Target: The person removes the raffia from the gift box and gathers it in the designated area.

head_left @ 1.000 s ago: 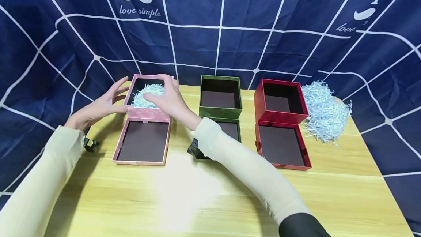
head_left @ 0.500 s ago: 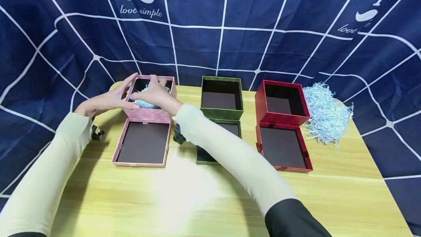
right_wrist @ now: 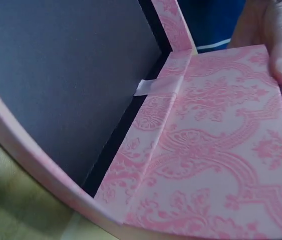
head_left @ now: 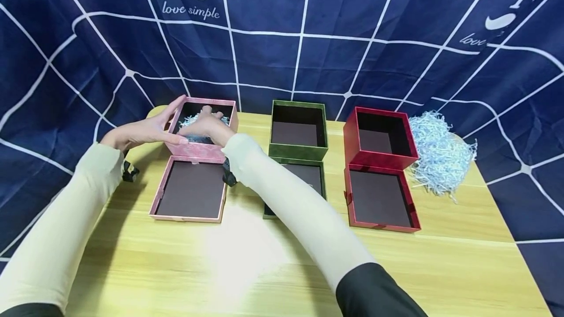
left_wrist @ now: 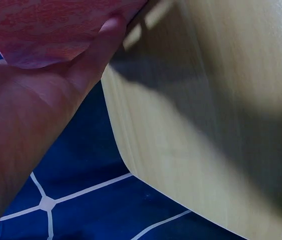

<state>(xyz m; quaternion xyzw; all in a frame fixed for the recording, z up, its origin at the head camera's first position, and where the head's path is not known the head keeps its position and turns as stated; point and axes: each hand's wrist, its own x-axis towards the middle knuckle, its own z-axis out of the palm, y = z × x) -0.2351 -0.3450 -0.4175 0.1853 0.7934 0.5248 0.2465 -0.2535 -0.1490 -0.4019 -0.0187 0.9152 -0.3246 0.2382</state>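
A pink patterned gift box stands at the back left, its hinged lid folded down flat toward the front. My left hand grips the box's left side, with the thumb along the front wall and the fingers up at the left rim. In the left wrist view, the thumb lies along the pink wall. My right hand reaches into the box, spread fingers pressing on pale blue shredded paper. Its fingertips are partly hidden by the paper. The right wrist view shows the embossed front wall and white ribbon tab.
A green box stands in the middle and a red box to its right, both with lids folded forward. Beside the red one lies a heap of pale blue shredded paper. Blue grid cloth surrounds the wooden table.
My right hand has moved left and down into the pink box, onto the shredded paper. My left hand has moved right and closed in on the box's left side.
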